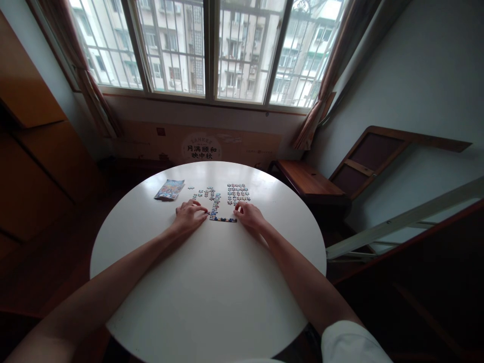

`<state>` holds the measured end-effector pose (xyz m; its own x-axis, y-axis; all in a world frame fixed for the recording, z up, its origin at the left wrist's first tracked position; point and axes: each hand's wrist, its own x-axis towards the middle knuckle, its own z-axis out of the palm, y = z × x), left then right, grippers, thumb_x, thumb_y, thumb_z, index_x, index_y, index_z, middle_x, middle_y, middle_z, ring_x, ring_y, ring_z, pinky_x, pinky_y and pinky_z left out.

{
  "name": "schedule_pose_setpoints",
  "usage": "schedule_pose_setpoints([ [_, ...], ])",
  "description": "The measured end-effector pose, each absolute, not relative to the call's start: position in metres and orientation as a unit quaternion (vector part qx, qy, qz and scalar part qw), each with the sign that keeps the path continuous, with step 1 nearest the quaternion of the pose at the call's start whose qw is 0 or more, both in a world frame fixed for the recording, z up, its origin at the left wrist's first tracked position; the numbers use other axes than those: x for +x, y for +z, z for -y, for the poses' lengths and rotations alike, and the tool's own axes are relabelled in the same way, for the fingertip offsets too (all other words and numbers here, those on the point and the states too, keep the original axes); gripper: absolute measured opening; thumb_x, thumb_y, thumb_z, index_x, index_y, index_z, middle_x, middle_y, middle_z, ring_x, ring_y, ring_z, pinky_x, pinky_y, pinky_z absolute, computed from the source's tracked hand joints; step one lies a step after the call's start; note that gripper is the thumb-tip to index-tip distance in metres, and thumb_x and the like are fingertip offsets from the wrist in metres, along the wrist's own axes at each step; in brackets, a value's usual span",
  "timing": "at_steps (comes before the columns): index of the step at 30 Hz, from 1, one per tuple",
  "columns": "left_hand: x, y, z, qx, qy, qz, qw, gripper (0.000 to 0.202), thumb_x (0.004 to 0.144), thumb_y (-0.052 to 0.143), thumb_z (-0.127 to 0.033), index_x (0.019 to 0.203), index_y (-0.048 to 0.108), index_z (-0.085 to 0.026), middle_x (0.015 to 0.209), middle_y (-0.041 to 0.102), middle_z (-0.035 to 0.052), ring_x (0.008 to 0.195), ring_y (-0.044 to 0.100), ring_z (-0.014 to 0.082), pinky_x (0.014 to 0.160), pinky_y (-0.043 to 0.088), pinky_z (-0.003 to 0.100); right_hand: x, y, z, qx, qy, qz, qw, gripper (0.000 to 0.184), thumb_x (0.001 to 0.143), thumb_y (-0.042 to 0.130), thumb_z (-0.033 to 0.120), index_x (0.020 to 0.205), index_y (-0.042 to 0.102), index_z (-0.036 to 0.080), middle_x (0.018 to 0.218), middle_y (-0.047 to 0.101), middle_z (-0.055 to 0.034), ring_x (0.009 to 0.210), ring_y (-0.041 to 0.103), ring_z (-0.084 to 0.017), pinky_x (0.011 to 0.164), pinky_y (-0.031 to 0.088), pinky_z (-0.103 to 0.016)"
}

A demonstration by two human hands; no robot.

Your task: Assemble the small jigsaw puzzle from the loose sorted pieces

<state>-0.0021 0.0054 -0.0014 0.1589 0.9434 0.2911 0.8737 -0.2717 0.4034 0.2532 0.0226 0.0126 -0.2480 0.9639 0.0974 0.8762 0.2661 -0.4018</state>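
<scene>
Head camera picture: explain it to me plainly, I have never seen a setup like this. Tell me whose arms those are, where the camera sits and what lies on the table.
There is no machine here. A single camera is worn on a person's head and looks forward and down, so the two bare arms coming in from the bottom are that person's own. The left hand and right hand rest on a round white table, either side of a joined strip of jigsaw pieces. Loose pieces lie in rows just beyond the right hand, and a small printed packet lies further left. Whether either hand pinches a piece is too small to tell. Behind the table is a barred window.
</scene>
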Motion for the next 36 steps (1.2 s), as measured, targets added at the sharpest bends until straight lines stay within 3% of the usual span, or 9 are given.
schedule_pose_setpoints([
  [10, -0.0027, -0.0017, -0.0062, 0.766, 0.251, -0.584, 0.094, 0.021, 0.071, 0.060, -0.030, 0.087, 0.073, -0.032, 0.111, 0.060, 0.0019, 0.109, 0.050, 0.0278, 0.093, 0.035, 0.043, 0.2526, 0.0137, -0.0218, -0.591, 0.138, 0.777, 0.165, 0.017, 0.087, 0.053, 0.035, 0.094, 0.062, 0.022, 0.089, 0.067, -0.0025, 0.075, 0.057, -0.014, 0.059, 0.033, -0.023],
  [17, -0.0036, -0.0041, -0.0079, 0.760, 0.261, -0.586, 0.101, 0.018, 0.072, 0.061, -0.041, 0.081, 0.072, -0.029, 0.110, 0.060, 0.0020, 0.110, 0.050, 0.0276, 0.094, 0.034, 0.043, 0.2530, 0.0131, -0.0223, -0.589, 0.138, 0.779, 0.165, 0.016, 0.087, 0.054, 0.035, 0.094, 0.061, 0.023, 0.087, 0.067, -0.0020, 0.074, 0.057, -0.014, 0.059, 0.033, -0.022],
  [25, -0.0046, 0.0025, -0.0103, 0.750, 0.256, -0.593, 0.142, 0.018, 0.067, 0.065, -0.037, 0.079, 0.071, -0.025, 0.102, 0.066, 0.0031, 0.108, 0.054, 0.0286, 0.092, 0.038, 0.042, 0.2529, 0.0130, -0.0220, -0.594, 0.127, 0.778, 0.164, 0.017, 0.086, 0.053, 0.035, 0.094, 0.062, 0.022, 0.087, 0.067, -0.0020, 0.073, 0.056, -0.014, 0.059, 0.032, -0.022],
  [30, -0.0044, -0.0002, -0.0109, 0.734, 0.328, -0.535, 0.261, 0.017, 0.064, 0.066, -0.033, 0.075, 0.067, -0.020, 0.080, 0.070, 0.0021, 0.088, 0.066, 0.0221, 0.087, 0.047, 0.037, 0.2525, 0.0137, -0.0218, -0.595, 0.130, 0.776, 0.163, 0.017, 0.086, 0.053, 0.034, 0.094, 0.062, 0.022, 0.086, 0.067, -0.0017, 0.073, 0.056, -0.014, 0.059, 0.032, -0.022],
  [36, -0.0043, -0.0025, -0.0114, 0.719, 0.379, -0.480, 0.331, 0.021, 0.065, 0.065, -0.035, 0.076, 0.067, -0.017, 0.080, 0.071, 0.0041, 0.083, 0.066, 0.0203, 0.081, 0.052, 0.034, 0.2532, 0.0137, -0.0211, -0.591, 0.130, 0.779, 0.167, 0.016, 0.086, 0.054, 0.034, 0.094, 0.062, 0.022, 0.086, 0.067, -0.0019, 0.072, 0.056, -0.014, 0.059, 0.033, -0.023],
])
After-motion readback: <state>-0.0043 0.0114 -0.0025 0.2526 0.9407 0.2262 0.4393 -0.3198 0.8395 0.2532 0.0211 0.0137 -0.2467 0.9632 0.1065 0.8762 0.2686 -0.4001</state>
